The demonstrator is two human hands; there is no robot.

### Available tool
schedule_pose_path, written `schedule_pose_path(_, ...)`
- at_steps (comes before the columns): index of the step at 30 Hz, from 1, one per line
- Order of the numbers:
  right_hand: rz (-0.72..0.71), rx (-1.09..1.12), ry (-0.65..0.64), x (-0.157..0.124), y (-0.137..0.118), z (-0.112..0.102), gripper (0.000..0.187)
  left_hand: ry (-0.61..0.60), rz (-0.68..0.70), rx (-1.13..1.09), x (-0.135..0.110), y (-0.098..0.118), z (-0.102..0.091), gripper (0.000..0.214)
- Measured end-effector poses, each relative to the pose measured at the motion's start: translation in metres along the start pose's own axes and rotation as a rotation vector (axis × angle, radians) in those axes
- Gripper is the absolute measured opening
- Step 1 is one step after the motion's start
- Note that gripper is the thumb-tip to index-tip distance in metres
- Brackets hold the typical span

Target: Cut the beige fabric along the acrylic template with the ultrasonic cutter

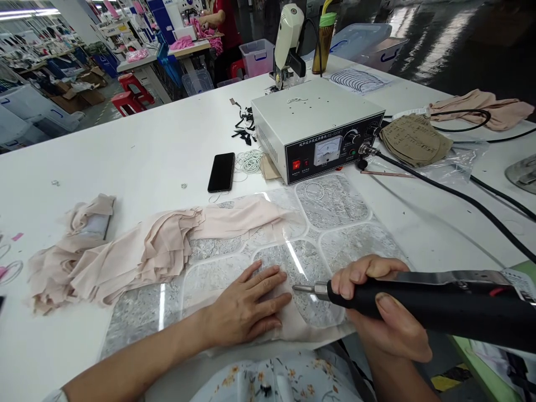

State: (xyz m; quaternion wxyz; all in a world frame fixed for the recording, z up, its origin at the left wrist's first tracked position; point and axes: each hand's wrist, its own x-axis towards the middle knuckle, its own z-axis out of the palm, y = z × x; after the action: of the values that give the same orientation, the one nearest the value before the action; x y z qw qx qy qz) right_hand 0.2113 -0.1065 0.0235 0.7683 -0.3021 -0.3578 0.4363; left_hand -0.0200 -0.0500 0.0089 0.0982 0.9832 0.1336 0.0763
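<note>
My right hand [385, 312] is wrapped round a black handheld ultrasonic welder [439, 310]. Its metal tip points left, close to the fingertips of my left hand [255, 304]. That left hand lies flat with its fingers spread, pressing a thin pale pink fabric piece [295, 324] against the patterned clear mat [360, 240]. Whether the tip touches the fabric I cannot tell. Beyond the left hand, a long heap of pale pink fabric strips [163, 245] runs across the mat, its left end bunched beside a small wrapped bundle [94, 223].
A welder control box [318, 128] stands behind the mat, with a thick black cable [452, 195] trailing right. Near it lie a phone [221, 172], white cord [250, 162] and brown card templates [416, 139]. A drink bottle [324, 44] stands at the back. A co-worker [224, 28] sits at a far machine.
</note>
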Motion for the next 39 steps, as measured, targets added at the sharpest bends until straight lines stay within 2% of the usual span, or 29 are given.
schedule_pose_path(8, -0.011, 0.006, -0.024, 0.0, 0.002, 0.001, 0.012, 0.058, -0.007, -0.006, 0.002, 0.001, -0.002, 0.037)
schedule_pose_path(17, -0.014, 0.002, -0.024, 0.001, 0.003, 0.003, 0.011, 0.048, -0.009, -0.001, 0.002, -0.001, -0.003, 0.037)
schedule_pose_path(24, -0.048, -0.019, -0.071, 0.005, 0.006, 0.001, 0.009, 0.065, -0.001, 0.0, 0.001, -0.001, -0.001, 0.037)
schedule_pose_path(33, -0.037, 0.03, 0.06, 0.001, 0.001, -0.002, 0.012, -0.032, 0.039, 0.013, 0.002, -0.03, -0.013, 0.037)
schedule_pose_path(39, -0.024, 0.048, 0.072, -0.004, 0.005, 0.0, 0.012, -0.084, 0.005, 0.041, 0.001, -0.023, -0.02, 0.043)
